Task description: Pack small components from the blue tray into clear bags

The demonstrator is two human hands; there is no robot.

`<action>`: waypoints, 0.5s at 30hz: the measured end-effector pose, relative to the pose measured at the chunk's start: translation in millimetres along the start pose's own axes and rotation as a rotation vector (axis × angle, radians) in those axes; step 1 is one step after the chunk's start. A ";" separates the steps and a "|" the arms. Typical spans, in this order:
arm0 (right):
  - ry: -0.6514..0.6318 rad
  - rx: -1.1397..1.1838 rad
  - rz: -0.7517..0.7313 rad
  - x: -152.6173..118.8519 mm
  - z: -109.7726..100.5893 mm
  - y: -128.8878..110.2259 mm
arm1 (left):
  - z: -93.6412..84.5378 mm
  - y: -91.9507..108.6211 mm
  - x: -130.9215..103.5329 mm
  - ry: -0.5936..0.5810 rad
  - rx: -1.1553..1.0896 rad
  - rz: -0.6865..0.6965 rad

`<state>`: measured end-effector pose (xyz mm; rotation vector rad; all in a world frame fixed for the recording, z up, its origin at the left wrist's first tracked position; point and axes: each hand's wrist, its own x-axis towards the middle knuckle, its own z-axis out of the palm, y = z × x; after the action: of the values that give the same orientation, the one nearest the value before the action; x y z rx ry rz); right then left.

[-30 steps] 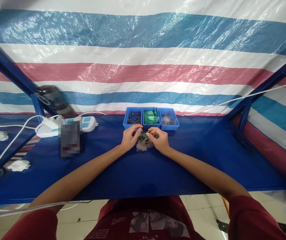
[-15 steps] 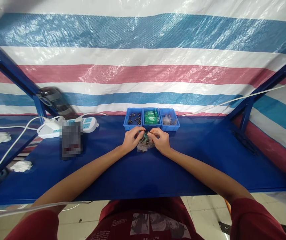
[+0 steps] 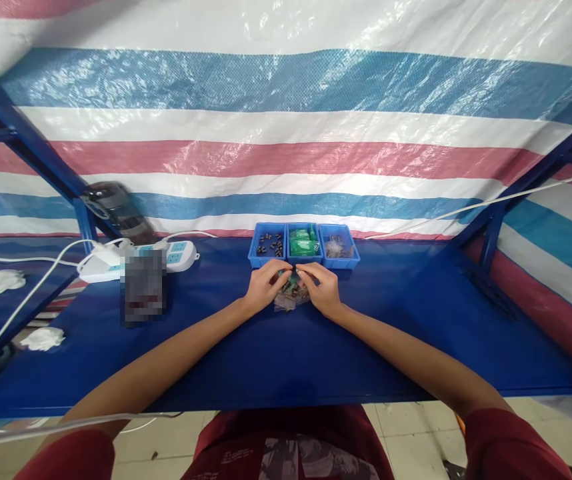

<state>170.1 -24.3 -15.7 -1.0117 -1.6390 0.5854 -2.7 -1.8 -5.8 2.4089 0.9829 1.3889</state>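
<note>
The left hand (image 3: 262,288) and the right hand (image 3: 324,289) face each other over the blue table (image 3: 286,360), their fingertips nearly meeting. A tiny dark piece (image 3: 293,269) shows in the narrow space between the two sets of fingertips, about midway, so neither hand is clearly nearer to it. Each thumb is bent in toward its forefinger, but whether either pair is clamped on the piece, or only close around it, I cannot tell. The piece is too small to show which way its long axis runs. On the near side of the fingertips, between the hands, lies a loose pile (image 3: 290,295) of small parts, with greenish bits and clear plastic ones; the fingers partly cover its far edge. Just beyond the hands, three blue bins stand side by side: the left bin (image 3: 266,263) has small dark parts (image 3: 279,249), the middle bin (image 3: 305,259) has green packets (image 3: 303,241), and the right bin (image 3: 342,264) has clear pieces (image 3: 335,249). The piece lies on the near side of the bins, close to the middle one.
</note>
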 end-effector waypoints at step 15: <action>-0.054 -0.212 -0.062 1.4 -1.4 -4.8 | -1.6 -1.1 -3.2 0.015 -0.027 0.006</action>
<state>169.8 -25.8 -10.7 -1.1021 -1.8012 0.4064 -5.5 -3.2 -7.7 2.3871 0.9548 1.4144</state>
